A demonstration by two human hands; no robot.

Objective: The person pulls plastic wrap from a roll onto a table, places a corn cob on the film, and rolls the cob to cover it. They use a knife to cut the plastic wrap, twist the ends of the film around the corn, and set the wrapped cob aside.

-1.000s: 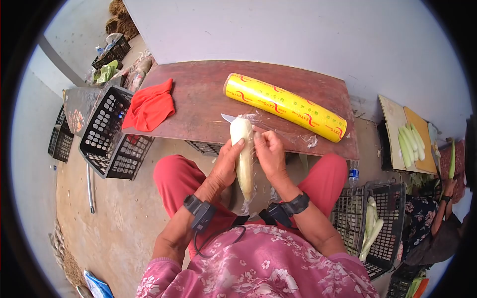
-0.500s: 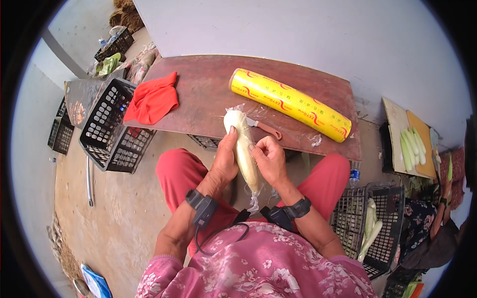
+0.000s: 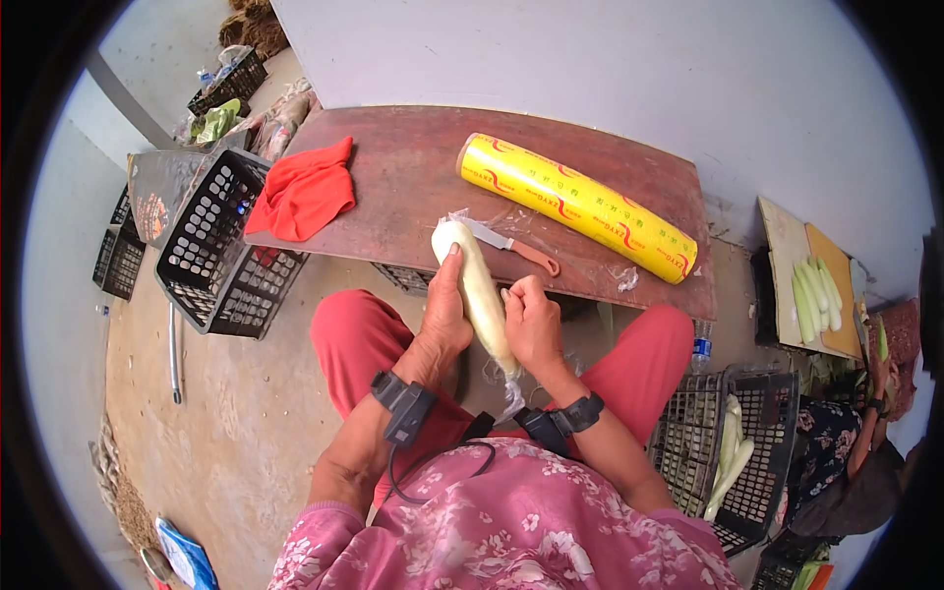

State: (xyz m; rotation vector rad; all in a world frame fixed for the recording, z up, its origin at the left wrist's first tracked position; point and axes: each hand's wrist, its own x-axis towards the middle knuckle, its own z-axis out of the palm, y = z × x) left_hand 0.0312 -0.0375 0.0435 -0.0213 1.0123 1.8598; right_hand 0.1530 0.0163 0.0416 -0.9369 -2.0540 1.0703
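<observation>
The desk (image 3: pixel 393 133) has a reddish-brown, worn surface that looks like wood, dull with a faint sheen. The roll (image 3: pixel 580 208) wears a glossy, smooth yellow wrapper, and the pale, smooth vegetable (image 3: pixel 472 285) has shiny, crinkled clear plastic film (image 3: pixel 513 393) at its lower end. The knife (image 3: pixel 511 246) pairs a smooth metal blade with a brown handle, its material unclear. Matt, rumpled red cloth (image 3: pixel 303 192) contrasts with the rigid black plastic crate (image 3: pixel 224 246).

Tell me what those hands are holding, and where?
The left hand holds a pale wrapped vegetable by its thicker half; whether the right hand grips it too is unclear.
</observation>
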